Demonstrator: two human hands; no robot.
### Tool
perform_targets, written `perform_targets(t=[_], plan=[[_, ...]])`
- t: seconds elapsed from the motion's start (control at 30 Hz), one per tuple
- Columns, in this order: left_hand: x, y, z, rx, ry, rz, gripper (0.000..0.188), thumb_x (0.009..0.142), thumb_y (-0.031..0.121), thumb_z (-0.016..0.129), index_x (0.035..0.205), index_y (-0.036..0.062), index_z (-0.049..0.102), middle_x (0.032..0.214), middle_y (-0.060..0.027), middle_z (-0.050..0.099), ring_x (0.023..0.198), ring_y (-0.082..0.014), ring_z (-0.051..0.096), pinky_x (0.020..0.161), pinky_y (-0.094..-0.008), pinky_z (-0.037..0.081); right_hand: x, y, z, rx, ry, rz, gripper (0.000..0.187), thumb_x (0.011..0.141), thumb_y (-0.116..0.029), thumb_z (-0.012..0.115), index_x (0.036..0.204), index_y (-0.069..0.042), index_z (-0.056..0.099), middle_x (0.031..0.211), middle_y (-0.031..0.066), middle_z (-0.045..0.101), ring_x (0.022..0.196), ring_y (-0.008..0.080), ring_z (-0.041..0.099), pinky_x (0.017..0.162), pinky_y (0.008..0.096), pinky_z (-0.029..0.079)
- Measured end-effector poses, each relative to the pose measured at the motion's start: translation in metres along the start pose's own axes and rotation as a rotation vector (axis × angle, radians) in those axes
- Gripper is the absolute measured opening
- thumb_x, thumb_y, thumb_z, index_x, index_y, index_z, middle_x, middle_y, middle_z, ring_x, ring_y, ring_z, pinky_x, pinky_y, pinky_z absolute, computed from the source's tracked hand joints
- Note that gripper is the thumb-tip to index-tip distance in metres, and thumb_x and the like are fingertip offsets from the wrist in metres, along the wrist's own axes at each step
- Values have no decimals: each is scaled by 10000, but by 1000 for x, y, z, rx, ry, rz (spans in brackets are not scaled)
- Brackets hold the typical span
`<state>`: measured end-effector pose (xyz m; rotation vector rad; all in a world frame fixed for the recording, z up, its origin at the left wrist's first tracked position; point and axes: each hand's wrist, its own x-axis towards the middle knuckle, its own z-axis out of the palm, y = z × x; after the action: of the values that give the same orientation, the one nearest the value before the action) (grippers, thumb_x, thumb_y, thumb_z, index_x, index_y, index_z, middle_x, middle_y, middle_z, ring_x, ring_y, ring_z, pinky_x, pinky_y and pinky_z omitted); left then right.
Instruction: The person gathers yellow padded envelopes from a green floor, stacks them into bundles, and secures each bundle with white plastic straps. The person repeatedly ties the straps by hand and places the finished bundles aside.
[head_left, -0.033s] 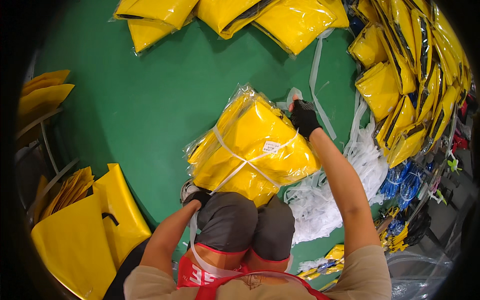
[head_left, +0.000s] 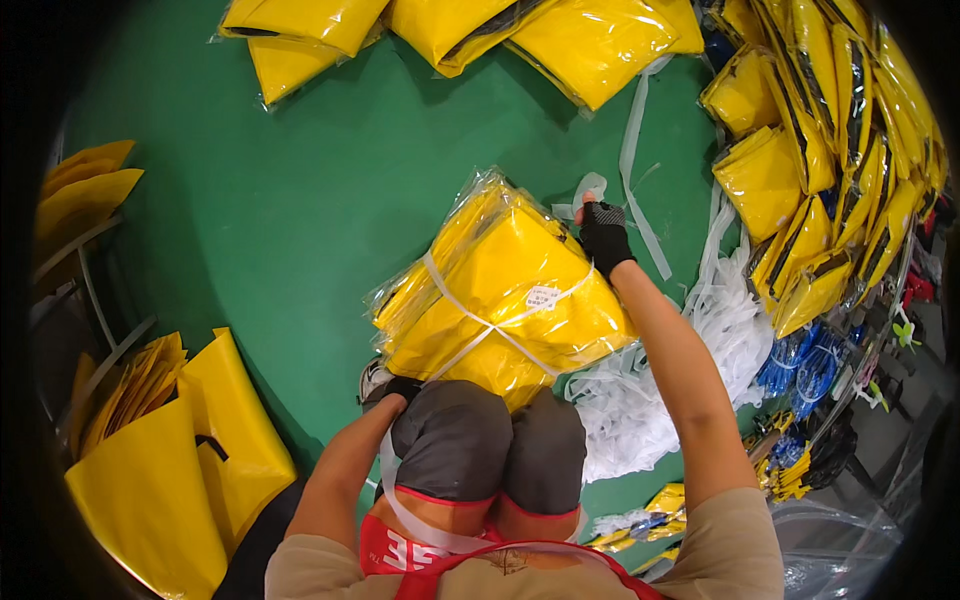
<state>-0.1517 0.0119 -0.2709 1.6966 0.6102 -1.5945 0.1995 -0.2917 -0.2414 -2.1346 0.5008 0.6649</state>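
A bundle of yellow packs in clear plastic [head_left: 500,290] lies on the green floor [head_left: 280,220] in front of my knees [head_left: 490,440]. A white strap [head_left: 470,320] crosses over its top. My right hand [head_left: 603,235], in a black glove, is closed on the strap at the bundle's far right edge. My left hand [head_left: 395,392], also gloved, sits at the bundle's near left corner. It grips a strap end that runs down past my left knee.
More yellow wrapped packs [head_left: 590,40] lie at the far side, and a big pile [head_left: 840,170] stands at the right. A heap of loose white strap [head_left: 700,340] lies right of the bundle. Flat yellow bags [head_left: 170,450] lie at the near left, blue bundles [head_left: 800,365] at the right.
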Motion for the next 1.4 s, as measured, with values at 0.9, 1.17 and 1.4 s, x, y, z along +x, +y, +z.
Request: perform_targets(t=[0.9,1.17,1.4], plan=[[67,15,-25,-336,469,486,460,823,220,571,1230,49,445,1023,-116,608,871,-198,600,711,-307,488,81,51,45,-168,-521,-45,592,854,-520,433,998,33,589,988,159,620,924,254,585,794,305,438],[19,132,-159,-422,548,1118,468,843,181,551,1277,73,411,1038,-99,605,864,-200,602,713,-311,495,-52,63,-142,765,-174,-451,549,901,-481,389,1005,15,601,990,104,624,915,187,576,810,271,424],[-17,231,-127,1053,940,1153,621,742,54,562,1328,85,360,552,-122,532,428,-323,499,399,-406,396,-168,182,-125,780,354,-324,454,932,-391,404,972,11,610,921,83,623,832,146,564,770,267,428]])
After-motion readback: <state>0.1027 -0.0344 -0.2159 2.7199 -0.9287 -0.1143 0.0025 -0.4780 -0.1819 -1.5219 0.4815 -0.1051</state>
